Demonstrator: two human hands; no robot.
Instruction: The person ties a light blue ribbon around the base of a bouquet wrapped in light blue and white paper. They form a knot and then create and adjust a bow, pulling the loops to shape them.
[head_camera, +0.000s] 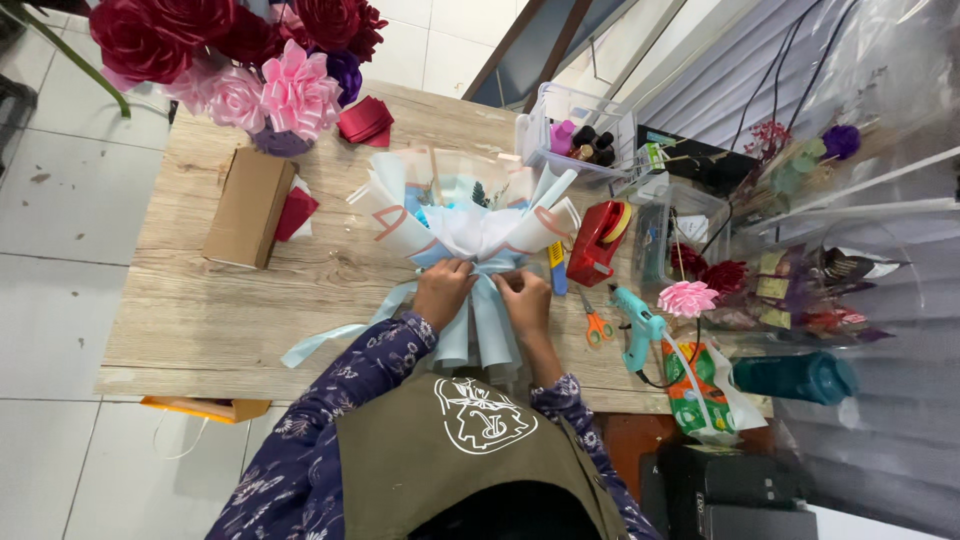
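Bouquet lies on the wooden worktop, head pointing away from the person, stem end toward the apron. Wrapping looks complete: pale blue and white paper sheets fan out around the top, with orange-edged layers showing on both sides. Contents inside the wrap are mostly hidden; only a few dark sprigs and a wooden stick show.

Left hand and right hand meet at the neck of the bouquet, where the paper gathers. Both are pinched closed on the light blue ribbon. One tail of the ribbon trails off to the person's left across the worktop; other lengths hang down over the paper skirt below the neck. No finished bow or knot is visible; the fingers cover the spot, so I cannot tell whether a first knot is already in.

Judgement: wrapping done, tying at the neck in progress, bow and trimming of the tails likely left.

Nearby, untouched: orange-handled scissors just to the right of the right hand, teal glue gun beyond them, red tape dispenser beside the paper. A brown cardboard box sits well to the left. Pink and red paper flowers stand at the far corner.
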